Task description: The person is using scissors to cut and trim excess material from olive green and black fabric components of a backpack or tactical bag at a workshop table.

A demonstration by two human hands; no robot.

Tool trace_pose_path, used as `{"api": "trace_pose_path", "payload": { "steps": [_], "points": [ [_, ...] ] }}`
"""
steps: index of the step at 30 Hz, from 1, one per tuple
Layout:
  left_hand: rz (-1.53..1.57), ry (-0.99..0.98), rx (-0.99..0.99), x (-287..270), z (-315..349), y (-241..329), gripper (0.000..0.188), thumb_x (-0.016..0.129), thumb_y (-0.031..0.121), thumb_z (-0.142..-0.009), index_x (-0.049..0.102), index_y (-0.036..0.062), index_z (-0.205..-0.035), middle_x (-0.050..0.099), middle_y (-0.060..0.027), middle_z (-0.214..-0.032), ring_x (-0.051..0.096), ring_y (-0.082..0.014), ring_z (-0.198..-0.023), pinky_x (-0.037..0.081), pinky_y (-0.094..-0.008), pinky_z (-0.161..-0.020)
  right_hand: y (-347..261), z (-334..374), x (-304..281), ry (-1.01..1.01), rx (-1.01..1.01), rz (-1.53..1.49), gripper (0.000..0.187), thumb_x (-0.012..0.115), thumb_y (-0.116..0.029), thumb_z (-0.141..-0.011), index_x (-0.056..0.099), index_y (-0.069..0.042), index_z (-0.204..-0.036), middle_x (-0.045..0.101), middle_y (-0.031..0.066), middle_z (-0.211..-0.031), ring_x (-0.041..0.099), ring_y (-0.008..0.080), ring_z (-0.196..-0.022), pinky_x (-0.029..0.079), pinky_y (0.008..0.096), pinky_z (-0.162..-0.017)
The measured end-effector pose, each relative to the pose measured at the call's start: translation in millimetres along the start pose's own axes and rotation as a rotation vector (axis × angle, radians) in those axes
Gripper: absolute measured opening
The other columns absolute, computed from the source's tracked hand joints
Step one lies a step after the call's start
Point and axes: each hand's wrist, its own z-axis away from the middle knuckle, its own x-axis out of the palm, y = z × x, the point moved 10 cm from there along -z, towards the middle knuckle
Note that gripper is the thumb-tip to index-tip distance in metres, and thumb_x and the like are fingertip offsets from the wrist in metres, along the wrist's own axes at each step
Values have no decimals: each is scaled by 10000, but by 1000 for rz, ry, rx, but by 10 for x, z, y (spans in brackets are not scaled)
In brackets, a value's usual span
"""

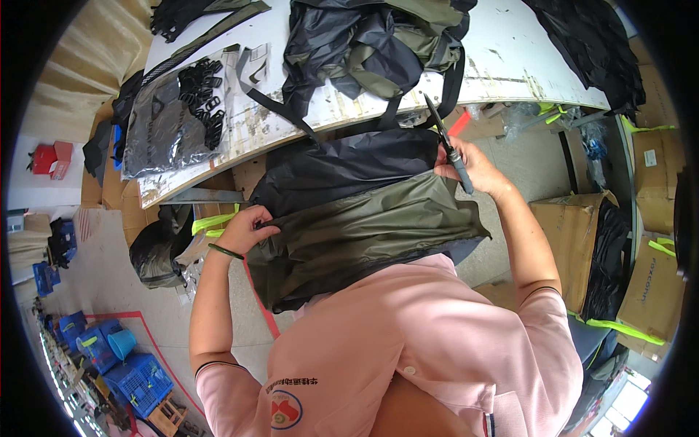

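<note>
An olive-green and black fabric piece (378, 218) hangs in folds between my two hands, in front of my body. My left hand (246, 234) is closed on its left edge, thumb and fingers pinched together. At the upper right corner of the cloth, my right hand (473, 166) grips a pair of dark-handled scissors (440, 127), with the blades pointing up and away from me. The fingertips of that hand also lie against the cloth; whether they pinch it I cannot tell.
Ahead stands a white worktable (502, 62) bearing a heap of black and olive fabric (371, 51). A clear plastic bag (164, 131) with black buckles (204, 102) lies at its left. Cardboard boxes (571, 244) stand on the right, blue crates (138, 382) at lower left.
</note>
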Motion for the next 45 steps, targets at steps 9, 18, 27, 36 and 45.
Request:
{"api": "trace_pose_path", "payload": {
  "steps": [9,18,27,36,45],
  "points": [
    [288,-69,-6,-137,-70,-44,163,701,127,-821,551,91,-767,508,96,-708,433,12,-654,354,-174,-571,266,27,-88,-15,186,-47,195,666,-11,-767,522,-42,-896,542,-22,-752,522,67,-699,438,218,-639],
    [-498,216,633,270,-226,1507,142,673,125,-780,600,57,-882,607,-117,-835,582,-302,-801,460,-367,-744,416,15,10,-60,188,-108,199,641,-26,-756,524,-38,-916,564,-1,-776,555,82,-713,450,230,-652],
    [-284,-18,704,1716,-1018,1862,174,673,151,-758,601,67,-892,604,-113,-844,578,-297,-860,469,-388,-756,242,186,59,-63,171,-182,193,644,-5,-770,521,-43,-914,567,-4,-821,564,76,-746,462,216,-694],
    [463,-494,282,1991,-1218,1533,84,560,77,-908,584,-3,-922,610,-16,-815,553,-61,-738,452,-211,-673,206,371,-46,-57,142,31,173,675,-14,-789,531,-43,-879,516,-16,-754,492,51,-730,449,238,-656],
    [497,-568,218,1957,-1095,1575,155,593,105,-902,616,2,-1015,623,-1,-884,554,-51,-804,453,-204,-737,-517,543,-197,-144,-218,990,452,799,-327,-580,513,-42,-784,550,136,-740,558,378,-759,432,435,-655]
  ]
}}
